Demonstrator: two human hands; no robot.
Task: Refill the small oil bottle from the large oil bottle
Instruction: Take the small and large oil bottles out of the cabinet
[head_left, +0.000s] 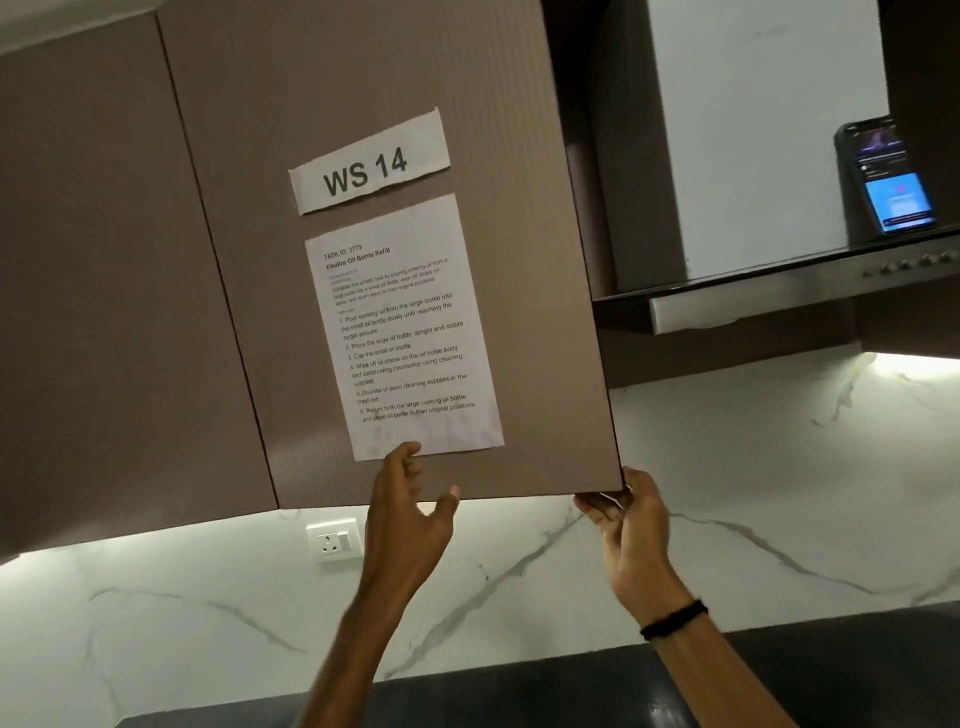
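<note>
Both arms reach up to a flat cabinet door (519, 312), matte taupe with a fine ribbed grain; the left grip (410, 514) is released, its fingers laid straight against the door's face at the lower edge, fingertips touching the bottom of a printed sheet (405, 332), thumb spread to the side; the right grip (628, 519) is grasping the door's lower right corner, fingers hooked round the edge, with a black corded wristband (674, 619) on that wrist; the sheet is a smooth white rectangle headed "Finalize Oil Bottle Refill", stuck near the door's middle, and above it a paper strip (369, 163) with rough-cut ends reads "WS 14"; neither oil bottle shows from where I stand; beside the door's right edge a brushed-metal range hood (727, 306) juts out, and a glossy phone (891, 179) with a lit screen leans upright on its top ledge; below runs a polished white marble backsplash (727, 493) with grey veins, carrying a square white socket (334, 540); a dark surface (831, 670) lies along the bottom.
</note>
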